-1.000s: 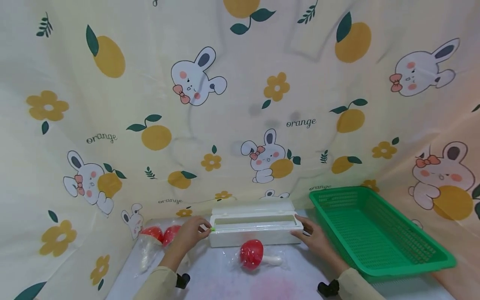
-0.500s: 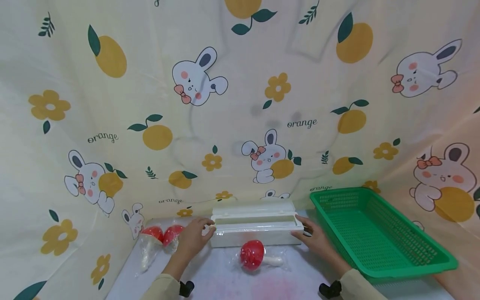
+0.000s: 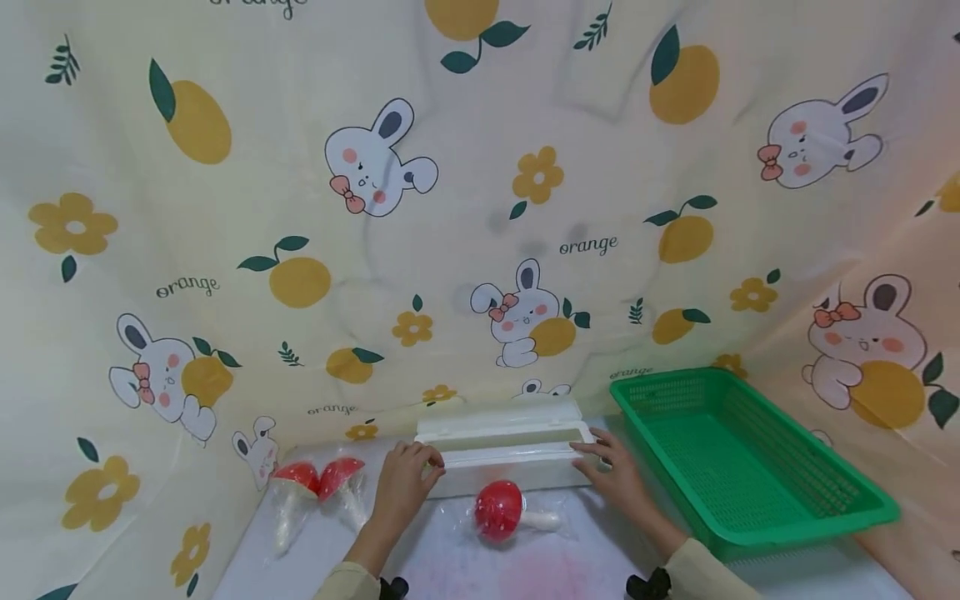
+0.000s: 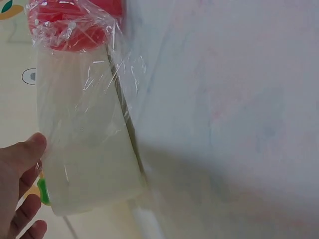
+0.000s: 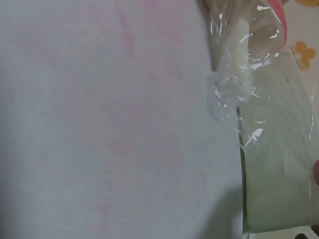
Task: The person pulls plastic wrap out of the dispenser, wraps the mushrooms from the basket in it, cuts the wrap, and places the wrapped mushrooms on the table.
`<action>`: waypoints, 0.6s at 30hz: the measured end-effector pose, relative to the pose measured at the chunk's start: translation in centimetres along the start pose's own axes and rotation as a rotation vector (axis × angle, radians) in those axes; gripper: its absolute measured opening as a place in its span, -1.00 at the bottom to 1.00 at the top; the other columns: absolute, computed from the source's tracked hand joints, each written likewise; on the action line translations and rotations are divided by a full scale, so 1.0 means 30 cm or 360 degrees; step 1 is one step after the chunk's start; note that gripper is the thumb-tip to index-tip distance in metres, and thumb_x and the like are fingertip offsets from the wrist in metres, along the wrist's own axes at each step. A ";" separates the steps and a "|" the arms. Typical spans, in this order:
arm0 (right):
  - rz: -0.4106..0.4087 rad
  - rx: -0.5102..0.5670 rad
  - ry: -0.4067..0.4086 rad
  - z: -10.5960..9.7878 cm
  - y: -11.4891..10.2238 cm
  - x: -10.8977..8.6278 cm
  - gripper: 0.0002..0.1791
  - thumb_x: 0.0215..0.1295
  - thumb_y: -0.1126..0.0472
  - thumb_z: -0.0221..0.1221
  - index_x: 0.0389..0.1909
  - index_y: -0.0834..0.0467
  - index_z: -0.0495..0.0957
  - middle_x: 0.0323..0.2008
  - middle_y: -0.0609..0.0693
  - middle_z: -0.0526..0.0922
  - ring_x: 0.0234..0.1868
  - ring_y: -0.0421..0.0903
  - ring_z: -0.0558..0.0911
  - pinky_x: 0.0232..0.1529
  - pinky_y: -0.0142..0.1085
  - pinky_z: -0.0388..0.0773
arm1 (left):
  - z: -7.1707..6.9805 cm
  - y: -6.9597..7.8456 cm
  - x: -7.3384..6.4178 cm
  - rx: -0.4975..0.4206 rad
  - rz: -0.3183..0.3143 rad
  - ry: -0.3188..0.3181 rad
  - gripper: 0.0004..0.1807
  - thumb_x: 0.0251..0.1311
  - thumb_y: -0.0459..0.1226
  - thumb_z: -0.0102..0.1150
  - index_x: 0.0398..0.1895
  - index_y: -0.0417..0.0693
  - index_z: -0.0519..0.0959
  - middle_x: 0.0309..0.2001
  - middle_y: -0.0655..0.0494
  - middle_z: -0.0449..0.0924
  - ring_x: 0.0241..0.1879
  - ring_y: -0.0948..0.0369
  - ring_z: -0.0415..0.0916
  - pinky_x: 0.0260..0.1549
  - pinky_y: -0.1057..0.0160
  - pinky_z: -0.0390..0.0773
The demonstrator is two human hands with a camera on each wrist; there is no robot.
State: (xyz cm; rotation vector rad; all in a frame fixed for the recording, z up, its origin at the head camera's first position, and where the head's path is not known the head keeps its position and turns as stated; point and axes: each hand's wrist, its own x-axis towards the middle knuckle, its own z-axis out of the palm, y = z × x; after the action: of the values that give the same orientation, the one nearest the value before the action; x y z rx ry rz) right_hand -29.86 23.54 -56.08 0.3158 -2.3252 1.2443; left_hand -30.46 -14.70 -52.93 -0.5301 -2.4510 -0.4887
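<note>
A long white cling film box (image 3: 517, 473) stands at the back of the table with its lid (image 3: 502, 414) raised. Clear cling film (image 3: 510, 455) lies along its front top edge. My left hand (image 3: 403, 490) is at the box's left end, thumb and forefinger at the film's edge. In the left wrist view a green slider (image 4: 44, 191) shows at that end, beside the fingers. My right hand (image 3: 617, 477) holds the film's right edge between thumb and forefinger; in the right wrist view only its fingertips show. A red-capped toy mushroom (image 3: 498, 510) in clear film lies before the box.
Two more film-wrapped red toy mushrooms (image 3: 341, 479) lie at the left of the white tabletop (image 3: 450, 567). A green plastic basket (image 3: 742, 467) stands at the right. A printed cloth (image 3: 450, 250) hangs close behind the box.
My left hand has left the green slider for the film's edge at the box's left end. My right hand's forefinger has shifted from the box's end to the film's edge. The view has tilted slightly.
</note>
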 end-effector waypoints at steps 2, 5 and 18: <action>0.0020 -0.0015 0.0001 0.006 -0.006 -0.007 -0.72 0.29 0.34 0.49 0.02 0.23 0.82 0.43 0.40 0.47 0.40 0.47 0.47 0.25 0.35 0.52 | 0.004 -0.003 -0.018 -0.0012 -0.0003 0.0027 -0.75 0.09 -0.24 0.67 -0.35 0.18 0.68 -0.32 0.30 0.69 -0.20 0.20 0.46 -0.13 0.09 0.52; 0.0085 -0.0027 -0.0029 0.008 -0.016 -0.013 -0.74 0.32 0.30 0.48 0.01 0.17 0.83 0.48 0.35 0.44 0.47 0.44 0.42 0.38 0.35 0.39 | 0.007 -0.007 -0.032 -0.0013 0.0003 0.0060 -0.74 0.09 -0.24 0.67 -0.35 0.18 0.68 -0.33 0.31 0.70 -0.19 0.20 0.48 -0.11 0.07 0.53; -0.0407 -0.0169 0.0023 -0.023 -0.063 -0.093 -0.71 0.13 0.44 0.54 -0.15 0.11 0.86 0.28 0.30 0.66 0.29 0.40 0.61 0.30 -0.33 0.56 | -0.050 0.019 -0.063 -0.0578 -0.0060 -0.0353 -0.96 0.46 -0.21 0.37 -0.21 0.09 0.71 -0.21 0.35 0.62 -0.18 0.32 0.58 -0.12 0.13 0.68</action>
State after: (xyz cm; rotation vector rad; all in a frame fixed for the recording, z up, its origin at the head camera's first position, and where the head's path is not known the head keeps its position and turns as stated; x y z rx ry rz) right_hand -26.46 22.99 -55.84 0.5466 -2.2450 0.9932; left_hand -28.08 -15.38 -52.79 -0.7192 -2.5966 -0.9461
